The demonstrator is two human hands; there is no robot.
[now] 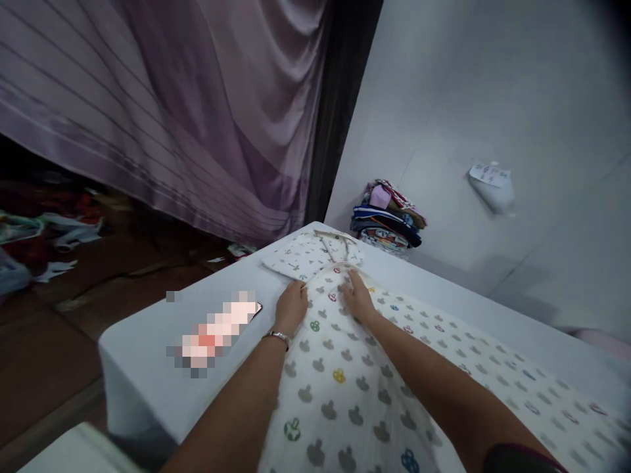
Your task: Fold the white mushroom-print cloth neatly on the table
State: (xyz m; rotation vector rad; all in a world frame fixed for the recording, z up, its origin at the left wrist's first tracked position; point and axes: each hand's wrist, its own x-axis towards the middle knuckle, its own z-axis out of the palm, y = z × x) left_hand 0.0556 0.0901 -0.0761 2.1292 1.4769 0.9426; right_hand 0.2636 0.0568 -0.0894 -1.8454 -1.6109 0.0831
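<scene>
A white cloth (pixel 328 348) printed with grey and coloured mushroom shapes lies along the white-covered table and runs down towards me. My left hand (pixel 293 304) is at its left edge, fingers curled against the border; a bracelet (pixel 280 337) circles that wrist. On top of the cloth, near its far end, my right hand (pixel 358 299) rests with thumb and fingers apart. Just beyond both hands lies a white garment piece (pixel 296 256) with a small dark print, partly overlapped by the mushroom cloth. Some of my fingertips are hidden.
A pixelated flat object (pixel 217 335) lies left of my left arm on the white table (pixel 142 335). Folded clothes (pixel 387 220) are stacked against the wall beyond the far right edge. A purple curtain (pixel 197 118) hangs behind. Bags and scraps (pixel 49 243) cover the floor at left.
</scene>
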